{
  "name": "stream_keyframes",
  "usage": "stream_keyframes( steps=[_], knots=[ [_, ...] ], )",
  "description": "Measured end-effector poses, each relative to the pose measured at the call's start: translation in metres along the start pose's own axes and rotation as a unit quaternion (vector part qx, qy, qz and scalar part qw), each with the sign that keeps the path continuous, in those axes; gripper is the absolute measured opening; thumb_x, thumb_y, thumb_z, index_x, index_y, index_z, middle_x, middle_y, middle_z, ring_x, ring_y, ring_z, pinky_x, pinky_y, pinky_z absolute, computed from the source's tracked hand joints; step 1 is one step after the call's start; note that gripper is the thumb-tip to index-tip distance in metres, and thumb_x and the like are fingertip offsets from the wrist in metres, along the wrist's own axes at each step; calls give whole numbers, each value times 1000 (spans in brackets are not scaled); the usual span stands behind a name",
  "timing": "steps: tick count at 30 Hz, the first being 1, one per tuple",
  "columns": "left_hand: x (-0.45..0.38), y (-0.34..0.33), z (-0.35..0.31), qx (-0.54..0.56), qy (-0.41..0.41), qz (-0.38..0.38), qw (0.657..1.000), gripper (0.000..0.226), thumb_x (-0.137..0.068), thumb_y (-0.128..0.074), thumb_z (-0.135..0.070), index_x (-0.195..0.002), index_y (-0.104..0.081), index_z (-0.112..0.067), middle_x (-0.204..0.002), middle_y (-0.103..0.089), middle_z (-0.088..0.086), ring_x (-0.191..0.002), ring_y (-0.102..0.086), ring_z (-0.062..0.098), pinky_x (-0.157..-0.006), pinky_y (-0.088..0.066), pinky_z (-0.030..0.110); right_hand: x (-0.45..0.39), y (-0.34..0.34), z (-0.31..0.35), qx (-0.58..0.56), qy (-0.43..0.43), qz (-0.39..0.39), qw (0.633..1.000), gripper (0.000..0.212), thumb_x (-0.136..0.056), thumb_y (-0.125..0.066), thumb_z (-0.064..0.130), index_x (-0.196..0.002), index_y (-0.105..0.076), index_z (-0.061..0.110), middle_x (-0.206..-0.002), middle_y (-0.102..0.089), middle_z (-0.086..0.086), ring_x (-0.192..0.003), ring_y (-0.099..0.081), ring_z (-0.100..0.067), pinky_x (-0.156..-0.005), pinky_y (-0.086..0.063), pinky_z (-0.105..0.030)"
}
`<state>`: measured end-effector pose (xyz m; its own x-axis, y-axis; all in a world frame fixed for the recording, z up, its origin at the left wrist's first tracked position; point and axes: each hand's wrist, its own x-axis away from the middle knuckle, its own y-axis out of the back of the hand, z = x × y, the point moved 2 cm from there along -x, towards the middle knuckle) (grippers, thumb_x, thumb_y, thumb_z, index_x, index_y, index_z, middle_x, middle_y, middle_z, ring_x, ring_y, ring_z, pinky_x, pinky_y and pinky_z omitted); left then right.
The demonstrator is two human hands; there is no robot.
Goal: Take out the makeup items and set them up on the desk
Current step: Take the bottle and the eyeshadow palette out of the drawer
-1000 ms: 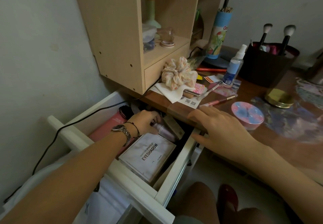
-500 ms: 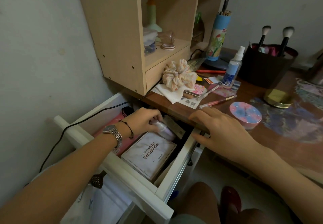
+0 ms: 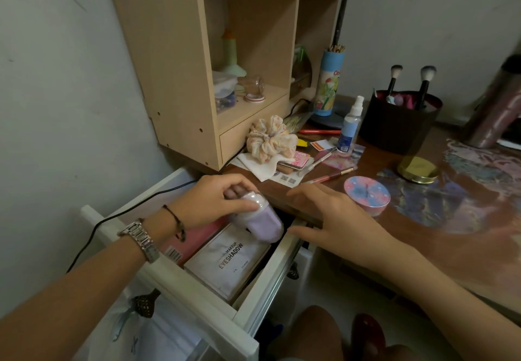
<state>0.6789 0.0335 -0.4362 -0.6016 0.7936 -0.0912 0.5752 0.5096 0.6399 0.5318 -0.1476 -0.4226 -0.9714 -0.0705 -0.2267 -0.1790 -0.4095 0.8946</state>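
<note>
My left hand (image 3: 214,200) grips a small lilac bottle (image 3: 260,219) by its clear cap, lifted above the open white drawer (image 3: 180,284). A white eyeshadow box (image 3: 228,262) and a pink box (image 3: 191,239) lie inside the drawer. My right hand (image 3: 329,217) rests with spread fingers on the front edge of the brown desk (image 3: 451,234). A round pink-and-blue compact (image 3: 366,194) sits on the desk just right of that hand, and a pink pencil (image 3: 327,176) lies behind it.
A wooden shelf unit (image 3: 197,64) stands at the desk's back left. In front of it lie a scrunchie (image 3: 270,138), a spray bottle (image 3: 349,126), a dark brush holder (image 3: 400,121) and a gold lid (image 3: 417,169). A black cable (image 3: 112,219) runs along the drawer's left side.
My left hand has closed on the lilac bottle and lifted it up out of the drawer. My right hand has stayed on the desk edge. The camera has tilted upward.
</note>
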Motion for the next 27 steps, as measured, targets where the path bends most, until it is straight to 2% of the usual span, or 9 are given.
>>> stream_keyframes(
  steps=[2,6,10,14,17,21,23,25,27],
  knots=[
    [-5,-3,-14,23,1,-5,1000,28,-77,-73,-32,-102,-67,-22,-97,-70,-1,-87,-66,13,-80,-55,26,3,3,-2,-14,-3,-10,1000,57,-79,-63,49,-129,-41,32,-124,-52,10,-107,-52,-4,-86,-51,-25],
    [-14,-16,-41,65,2,-13,998,42,-64,-72,-54,-97,-67,-30,-94,-69,0,-87,-66,20,-81,-57,35,13,8,-10,-23,8,-46,999,60,-77,-66,47,-129,-41,30,-117,-53,11,-100,-54,-3,-81,-53,-25],
    [-22,-31,-60,87,1,-12,996,30,-72,-75,-41,-96,-68,-25,-93,-70,4,-89,-67,26,-82,-57,44,27,16,-18,-27,-2,-80,996,61,-75,-70,43,-127,-43,28,-119,-51,11,-101,-50,-2,-79,-52,-24],
    [-30,-48,-76,117,13,-2,993,27,-76,-72,-32,-97,-68,-18,-94,-69,9,-89,-69,22,-78,-59,38,40,23,-25,-26,-12,-91,995,65,-72,-73,43,-127,-41,28,-120,-49,9,-103,-48,-2,-79,-51,-23],
    [-36,-60,-85,129,22,9,991,23,-80,-69,-28,-98,-68,-15,-94,-69,8,-86,-70,18,-75,-59,31,50,28,-31,-2,-24,-97,995,69,-72,-74,44,-129,-39,27,-124,-45,9,-104,-45,-2,-77,-46,-15],
    [-45,-76,-98,130,14,7,991,22,-80,-69,-29,-95,-69,-14,-90,-70,8,-76,-68,9,-64,-55,18,63,35,-40,44,-44,-111,992,68,-73,-71,47,-129,-38,27,-124,-42,9,-100,-48,-6,-72,-50,-21],
    [-49,-84,-107,136,11,11,991,21,-81,-68,-28,-96,-69,-13,-91,-69,6,-76,-68,5,-61,-52,14,70,41,-46,58,-53,-121,990,67,-72,-71,48,-128,-38,28,-118,-42,10,-95,-47,-5,-67,-44,-16],
    [-55,-94,-117,143,3,28,989,21,-83,-66,-28,-98,-69,-14,-95,-69,5,-82,-68,6,-64,-54,16,80,49,-53,70,-62,-129,987,66,-71,-71,48,-126,-40,27,-112,-44,9,-90,-46,-5,-63,-38,-12],
    [-61,-103,-128,153,-4,49,987,26,-84,-62,-30,-103,-67,-13,-100,-68,4,-89,-68,9,-69,-57,21,90,58,-60,79,-79,-133,985,66,-71,-70,48,-126,-42,25,-112,-45,8,-90,-47,-6,-64,-42,-16]
  ],
)
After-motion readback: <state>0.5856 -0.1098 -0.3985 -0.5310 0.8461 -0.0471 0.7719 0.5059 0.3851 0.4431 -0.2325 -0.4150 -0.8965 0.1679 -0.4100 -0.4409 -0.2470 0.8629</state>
